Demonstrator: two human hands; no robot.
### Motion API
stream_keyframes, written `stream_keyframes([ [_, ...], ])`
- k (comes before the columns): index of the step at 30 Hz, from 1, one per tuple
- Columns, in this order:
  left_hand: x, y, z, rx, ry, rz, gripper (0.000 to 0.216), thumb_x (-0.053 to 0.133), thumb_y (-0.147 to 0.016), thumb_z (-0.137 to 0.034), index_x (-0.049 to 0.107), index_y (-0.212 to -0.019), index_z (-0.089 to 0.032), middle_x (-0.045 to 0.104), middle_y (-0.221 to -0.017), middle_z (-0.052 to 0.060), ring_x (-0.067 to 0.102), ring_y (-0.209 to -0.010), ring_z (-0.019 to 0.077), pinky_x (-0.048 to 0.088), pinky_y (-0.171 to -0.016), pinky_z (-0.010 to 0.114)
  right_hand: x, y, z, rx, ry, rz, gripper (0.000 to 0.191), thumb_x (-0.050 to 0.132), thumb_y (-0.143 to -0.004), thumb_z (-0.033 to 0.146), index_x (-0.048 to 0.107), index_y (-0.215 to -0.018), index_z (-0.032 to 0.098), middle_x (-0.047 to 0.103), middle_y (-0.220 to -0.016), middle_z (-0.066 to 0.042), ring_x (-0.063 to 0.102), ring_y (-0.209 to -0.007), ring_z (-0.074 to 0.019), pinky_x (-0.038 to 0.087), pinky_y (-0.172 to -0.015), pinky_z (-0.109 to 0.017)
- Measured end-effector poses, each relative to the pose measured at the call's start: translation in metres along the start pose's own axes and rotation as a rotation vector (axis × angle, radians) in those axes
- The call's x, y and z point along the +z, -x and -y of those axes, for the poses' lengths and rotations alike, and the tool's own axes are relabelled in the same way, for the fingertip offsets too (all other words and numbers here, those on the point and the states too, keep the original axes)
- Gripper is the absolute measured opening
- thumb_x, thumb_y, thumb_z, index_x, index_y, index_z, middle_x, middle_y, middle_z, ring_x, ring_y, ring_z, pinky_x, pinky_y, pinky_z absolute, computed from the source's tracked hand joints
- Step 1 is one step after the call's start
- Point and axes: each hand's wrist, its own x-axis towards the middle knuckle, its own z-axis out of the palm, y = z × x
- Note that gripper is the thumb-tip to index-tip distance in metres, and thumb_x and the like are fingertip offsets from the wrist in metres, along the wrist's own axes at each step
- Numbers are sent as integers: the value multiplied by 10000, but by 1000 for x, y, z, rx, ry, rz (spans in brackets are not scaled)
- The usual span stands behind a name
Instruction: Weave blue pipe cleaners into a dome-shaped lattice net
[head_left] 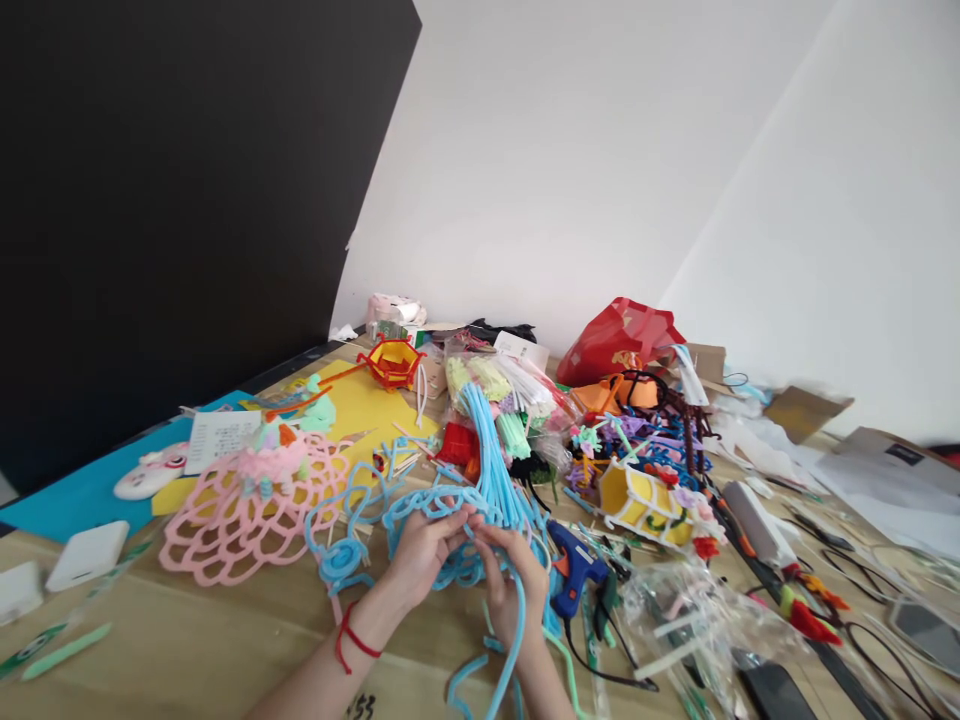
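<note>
In the head view, a pale wood-grained worktop (277, 635) stretches back to a white wall (585, 150), with a tall black panel (187, 200) rising along its left edge. Dark handwritten figures mark the bare wood by the near edge. Midway along that edge, the left hand (420, 555) and right hand (521, 575) meet, fingertips pinching a looped light-blue fuzzy-stem piece (420, 498) between them; one long strand trails below the right hand. Behind it lies a bundle of blue stems (487, 450). Toward the left edge, a pink lattice (217, 545) overlaps a yellow sheet (352, 385), and a blue sheet (67, 500) reaches the near left corner. A red bag (615, 340) stands by the far edge. Just beside the right hand is a blue glue gun (574, 568); crumpled clear plastic (660, 600) and a dark phone (776, 690) lie toward the near right corner
</note>
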Motion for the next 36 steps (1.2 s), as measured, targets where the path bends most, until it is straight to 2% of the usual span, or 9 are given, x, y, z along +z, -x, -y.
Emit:
stream_keyframes([
  [5,2,1,1,17,-13,30,225,779,-616,-111,626,-777,-145,712,-740,39,669,-647,169,539,-617,276,3,0,0,302,-94,-44,169,685,-738,311,678,-849,183,710,-713,-38,656,-663,-201,513,-627,-301],
  [9,4,2,-1,-10,11,82,154,755,-674,-210,623,-667,-131,646,-633,9,606,-587,122,513,-586,241,3,-5,-1,467,-324,-4,244,736,-682,349,622,-826,189,702,-665,-19,655,-592,-197,507,-578,-301],
  [14,3,0,-7,-127,4,46,264,718,-714,-331,577,-586,-148,576,-526,-12,587,-542,125,507,-594,252,5,-7,-2,504,-468,-16,264,742,-669,403,630,-774,188,703,-695,-29,659,-603,-199,518,-604,-318],
  [19,0,-2,-9,-160,-53,22,260,713,-715,-267,560,-540,-151,542,-474,-40,519,-440,79,461,-502,205,2,-7,-4,507,-486,48,325,609,-776,497,641,-713,179,699,-719,-43,640,-642,-183,505,-609,-298],
  [23,2,-1,-13,-16,0,54,48,703,-710,-179,661,-717,-157,693,-716,21,636,-650,140,511,-650,259,-4,-13,-4,540,-650,-51,323,602,-759,532,642,-763,212,669,-714,-34,637,-701,-207,522,-662,-341],
  [25,2,0,-14,14,23,108,66,696,-716,-173,677,-778,-161,718,-860,56,659,-823,197,517,-749,311,-8,-16,-5,559,-735,-119,291,650,-729,503,648,-814,225,653,-705,-26,637,-736,-211,523,-740,-373],
  [30,-2,-4,-13,41,67,80,127,721,-694,-170,682,-815,-179,727,-899,43,654,-923,223,515,-840,359,-16,-22,-11,644,-908,-196,278,636,-761,496,657,-755,219,599,-611,16,630,-711,-178,508,-821,-392],
  [33,-4,-8,-12,43,85,49,140,731,-685,-161,680,-814,-186,730,-901,35,653,-937,225,517,-853,365,-18,-21,-17,663,-947,-219,292,630,-767,505,662,-785,215,578,-608,34,604,-644,-141,521,-771,-345],
  [36,-5,-8,-9,24,60,57,146,741,-678,-167,670,-803,-189,731,-866,34,667,-919,245,517,-847,388,-18,-20,-24,664,-948,-275,291,649,-758,483,653,-854,209,496,-564,69,514,-509,-90,516,-620,-267],
])
